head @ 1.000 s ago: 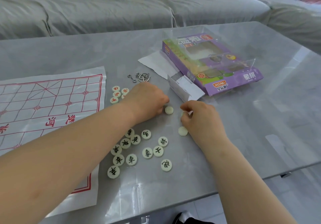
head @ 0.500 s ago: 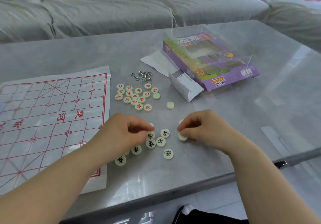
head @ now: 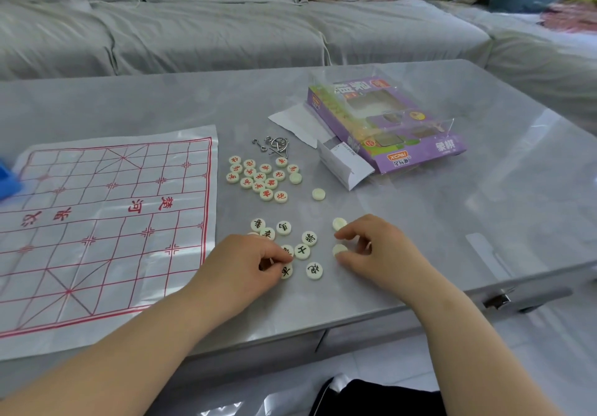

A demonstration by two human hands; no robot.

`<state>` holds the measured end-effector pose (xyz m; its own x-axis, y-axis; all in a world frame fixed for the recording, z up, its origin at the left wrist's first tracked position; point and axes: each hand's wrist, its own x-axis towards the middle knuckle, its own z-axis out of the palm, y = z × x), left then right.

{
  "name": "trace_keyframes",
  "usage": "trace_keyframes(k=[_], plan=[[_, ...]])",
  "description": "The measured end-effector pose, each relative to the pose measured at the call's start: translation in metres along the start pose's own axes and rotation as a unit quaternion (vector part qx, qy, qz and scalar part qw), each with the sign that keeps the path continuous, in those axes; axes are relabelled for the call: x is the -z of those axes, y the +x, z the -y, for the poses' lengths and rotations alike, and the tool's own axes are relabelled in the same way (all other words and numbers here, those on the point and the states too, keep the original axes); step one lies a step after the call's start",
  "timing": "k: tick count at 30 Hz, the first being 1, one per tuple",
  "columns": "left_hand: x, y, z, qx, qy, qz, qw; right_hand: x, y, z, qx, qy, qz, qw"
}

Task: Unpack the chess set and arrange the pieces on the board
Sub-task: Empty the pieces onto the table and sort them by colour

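Your left hand (head: 245, 262) rests on the worktop (head: 452, 222) among the black-lettered pieces (head: 302, 251), just right of the board (head: 106, 222). Its fingers (head: 277, 254) are curled and pinched down on pieces in that cluster; one piece shows half-covered at your fingertips, but you cannot tell whether it is truly gripped or only pressed. Your right hand (head: 378, 251) lies just beside the same cluster on its right side, fingers bent, with a blank-faced disc (head: 339, 249) held between thumb and fingertips and a second blank disc (head: 339, 223) touching the top of your index finger.

The board is a thin plastic sheet with red lines, spread flat on the left of the worktop, with no pieces on it. The red-lettered pieces (head: 261, 178) sit in a tight group farther from you, between the board's right edge and the box (head: 387, 128). One blank disc (head: 318, 194) lies alone between the red group and your right hand. A small tangle of metal rings (head: 274, 143) lies just beyond the red group. The purple box lies flat with its end flap open toward you, a white paper (head: 297, 123) tucked partly under its left side. A grey sofa (head: 226, 34) runs behind the worktop.
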<state>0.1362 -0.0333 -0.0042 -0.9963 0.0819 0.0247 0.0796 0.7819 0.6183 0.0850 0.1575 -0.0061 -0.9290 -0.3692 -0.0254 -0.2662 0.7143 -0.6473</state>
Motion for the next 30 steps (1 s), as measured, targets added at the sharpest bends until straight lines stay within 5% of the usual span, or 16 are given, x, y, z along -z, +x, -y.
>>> trace_keyframes(k=[7, 13, 18, 24, 30], plan=[[-0.004, 0.003, 0.004, -0.049, 0.007, -0.016, 0.999, -0.003, 0.003, 0.003, 0.023, -0.103, -0.004, 0.994], [0.005, 0.001, 0.005, -0.060, 0.007, -0.093, 0.994, 0.004, 0.007, -0.005, -0.056, -0.003, -0.010, 0.998], [-0.003, -0.001, 0.013, -0.088, 0.083, -0.030, 0.992, 0.004, 0.011, -0.009, -0.064, 0.021, -0.002, 0.998], [0.005, 0.013, 0.009, -0.093, 0.077, -0.055, 0.991, 0.011, 0.021, -0.015, -0.036, 0.044, -0.132, 0.990], [0.005, 0.071, -0.003, -0.089, 0.117, -0.042, 0.988, -0.007, 0.035, -0.007, 0.001, -0.074, -0.038, 0.997]])
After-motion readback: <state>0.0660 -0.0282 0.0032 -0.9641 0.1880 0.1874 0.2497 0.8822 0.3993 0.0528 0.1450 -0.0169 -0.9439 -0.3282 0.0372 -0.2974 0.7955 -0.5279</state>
